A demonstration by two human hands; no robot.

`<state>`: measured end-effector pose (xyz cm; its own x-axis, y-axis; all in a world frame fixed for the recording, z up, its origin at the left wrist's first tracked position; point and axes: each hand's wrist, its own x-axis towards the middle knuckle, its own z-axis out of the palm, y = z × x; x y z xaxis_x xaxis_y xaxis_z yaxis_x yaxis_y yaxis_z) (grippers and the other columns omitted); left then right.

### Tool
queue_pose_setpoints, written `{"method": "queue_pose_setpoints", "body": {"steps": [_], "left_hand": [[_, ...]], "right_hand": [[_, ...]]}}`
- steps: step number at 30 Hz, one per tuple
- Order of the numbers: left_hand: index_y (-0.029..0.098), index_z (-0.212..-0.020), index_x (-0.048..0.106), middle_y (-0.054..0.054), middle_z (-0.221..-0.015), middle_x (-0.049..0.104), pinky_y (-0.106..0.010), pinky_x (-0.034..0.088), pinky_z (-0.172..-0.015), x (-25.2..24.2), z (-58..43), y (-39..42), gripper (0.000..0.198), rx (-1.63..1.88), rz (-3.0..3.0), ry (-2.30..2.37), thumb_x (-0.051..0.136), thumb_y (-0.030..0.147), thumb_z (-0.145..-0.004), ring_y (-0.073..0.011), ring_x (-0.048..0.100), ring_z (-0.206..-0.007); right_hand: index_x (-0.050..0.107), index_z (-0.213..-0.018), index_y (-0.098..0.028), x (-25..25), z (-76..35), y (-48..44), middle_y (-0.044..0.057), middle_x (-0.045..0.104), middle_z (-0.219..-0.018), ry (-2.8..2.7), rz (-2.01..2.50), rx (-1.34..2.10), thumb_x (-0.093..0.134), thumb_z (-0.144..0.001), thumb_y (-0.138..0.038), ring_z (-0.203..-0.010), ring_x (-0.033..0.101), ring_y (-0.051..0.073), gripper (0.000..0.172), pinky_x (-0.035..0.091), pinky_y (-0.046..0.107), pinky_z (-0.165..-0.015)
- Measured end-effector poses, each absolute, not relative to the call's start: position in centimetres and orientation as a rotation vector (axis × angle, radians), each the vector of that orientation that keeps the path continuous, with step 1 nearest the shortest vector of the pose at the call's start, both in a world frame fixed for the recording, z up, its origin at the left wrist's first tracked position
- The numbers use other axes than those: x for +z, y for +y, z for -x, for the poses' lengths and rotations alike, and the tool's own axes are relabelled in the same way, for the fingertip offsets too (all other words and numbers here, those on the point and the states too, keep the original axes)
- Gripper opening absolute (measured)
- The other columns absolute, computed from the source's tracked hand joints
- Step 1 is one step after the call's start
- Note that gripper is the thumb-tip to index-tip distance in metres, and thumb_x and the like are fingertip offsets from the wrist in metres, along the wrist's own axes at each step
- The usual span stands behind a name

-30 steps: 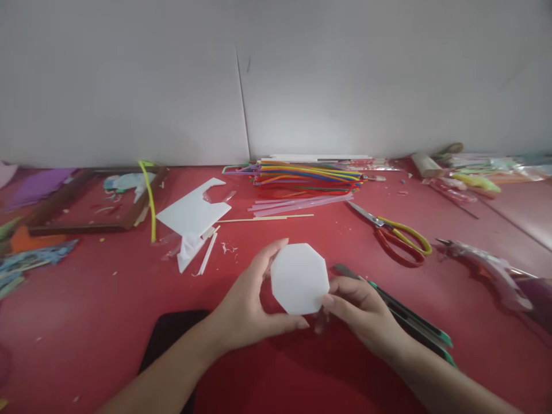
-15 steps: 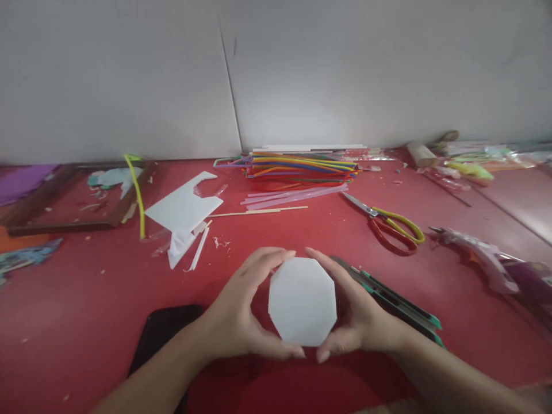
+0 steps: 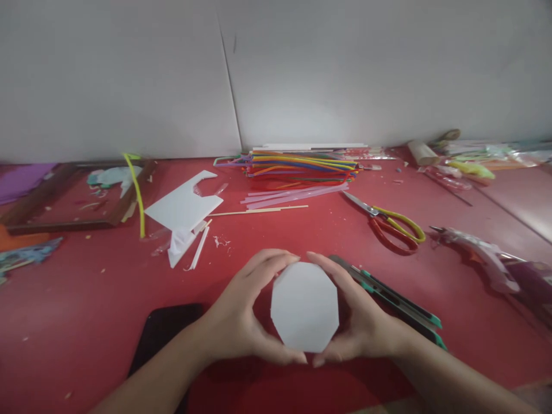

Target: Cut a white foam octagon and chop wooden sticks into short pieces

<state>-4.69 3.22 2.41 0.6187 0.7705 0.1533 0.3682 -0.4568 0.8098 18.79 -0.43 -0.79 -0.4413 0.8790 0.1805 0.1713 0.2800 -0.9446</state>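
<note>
Remotely, I view left hand (image 3: 239,319) and right hand (image 3: 364,322) gripping a white octagon (image 3: 305,307) by its edges; uneven squeezing could, I judge, buckle it.

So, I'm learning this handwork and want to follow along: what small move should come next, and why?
I'd probably rotate the white octagonal card-like piece slightly between the left hand and right hand to inspect its rim. Both hands already curve around it from opposite sides, and its outline shows corners rather than a smooth circle.
</note>
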Motion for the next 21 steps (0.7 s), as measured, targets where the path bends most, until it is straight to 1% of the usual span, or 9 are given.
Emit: {"method": "queue_pose_setpoints", "body": {"steps": [6,9,12,14,15,16,17,19,21], "left_hand": [[0.033,-0.136,0.039,-0.010,-0.137,0.048,-0.048,0.042,-0.106,2.3,4.7,3.4,0.101,0.651,-2.064,0.872,0.088,0.051,-0.050,-0.0342,0.049,-0.125],[0.036,-0.138,0.038,-0.007,-0.141,0.045,-0.049,0.039,-0.109,2.1,4.9,3.3,0.101,0.627,-2.026,0.875,0.088,0.048,-0.051,-0.0341,0.045,-0.129],[0.037,-0.144,0.027,-0.007,-0.149,0.037,-0.049,0.035,-0.112,2.0,4.8,2.8,0.103,0.584,-1.855,0.943,0.086,0.040,-0.059,-0.0334,0.038,-0.136],[0.037,-0.147,0.018,-0.008,-0.150,0.035,-0.047,0.039,-0.109,2.1,4.5,2.5,0.105,0.598,-1.657,0.924,0.083,0.035,-0.065,-0.0310,0.039,-0.136],[0.036,-0.146,0.016,-0.009,-0.149,0.037,-0.045,0.044,-0.105,2.1,4.3,2.5,0.101,0.625,-1.551,0.896,0.081,0.033,-0.068,-0.0293,0.043,-0.133],[0.033,-0.144,0.019,-0.010,-0.145,0.042,-0.041,0.049,-0.099,2.1,4.1,2.5,0.092,0.657,-1.454,0.875,0.078,0.032,-0.072,-0.0273,0.049,-0.127],[0.029,-0.139,0.026,-0.011,-0.139,0.047,-0.038,0.053,-0.092,2.2,3.9,2.7,0.079,0.690,-1.378,0.873,0.073,0.032,-0.077,-0.0248,0.056,-0.118],[0.022,-0.124,0.041,-0.011,-0.125,0.057,-0.031,0.055,-0.079,2.1,3.7,3.0,0.048,0.743,-1.305,0.929,0.065,0.032,-0.084,-0.0201,0.063,-0.101],[0.019,-0.114,0.049,-0.010,-0.116,0.062,-0.030,0.053,-0.077,2.1,3.6,3.4,0.032,0.765,-1.312,1.005,0.060,0.033,-0.088,-0.0186,0.063,-0.095]], "right_hand": [[0.025,-0.144,-0.033,0.1,-18.6,-0.4,0.011,0.044,-0.142,-1.880,0.941,1.127,0.086,-0.061,-0.031,-0.125,0.049,0.031,0.103,0.043,0.041,-0.104],[0.026,-0.144,-0.031,0.0,-18.5,-0.3,0.013,0.044,-0.141,-1.892,0.952,1.123,0.086,-0.061,-0.031,-0.127,0.048,0.032,0.103,0.043,0.041,-0.105],[0.027,-0.144,-0.028,-0.7,-18.3,-0.1,0.015,0.042,-0.144,-1.819,1.052,1.109,0.086,-0.062,-0.034,-0.130,0.045,0.033,0.101,0.040,0.043,-0.107],[0.026,-0.144,-0.028,-1.1,-18.1,0.0,0.015,0.042,-0.144,-1.721,1.133,1.111,0.085,-0.064,-0.036,-0.128,0.047,0.032,0.100,0.042,0.044,-0.105],[0.024,-0.145,-0.028,-1.3,-18.0,0.0,0.015,0.043,-0.143,-1.688,1.160,1.113,0.084,-0.066,-0.036,-0.126,0.050,0.031,0.100,0.044,0.044,-0.104],[0.023,-0.146,-0.027,-1.5,-17.9,0.0,0.015,0.044,-0.142,-1.681,1.178,1.108,0.084,-0.067,-0.036,-0.125,0.052,0.031,0.100,0.045,0.044,-0.103],[0.022,-0.146,-0.027,-1.6,-17.8,0.0,0.015,0.045,-0.142,-1.699,1.187,1.094,0.083,-0.067,-0.037,-0.124,0.052,0.030,0.101,0.045,0.044,-0.102],[0.019,-0.149,-0.027,-1.7,-17.8,-0.1,0.015,0.045,-0.143,-1.759,1.183,1.072,0.083,-0.068,-0.038,-0.125,0.052,0.030,0.103,0.045,0.044,-0.103],[0.017,-0.150,-0.027,-1.7,-17.8,-0.2,0.015,0.045,-0.144,-1.793,1.173,1.095,0.083,-0.068,-0.039,-0.125,0.052,0.030,0.106,0.045,0.044,-0.102]]}}
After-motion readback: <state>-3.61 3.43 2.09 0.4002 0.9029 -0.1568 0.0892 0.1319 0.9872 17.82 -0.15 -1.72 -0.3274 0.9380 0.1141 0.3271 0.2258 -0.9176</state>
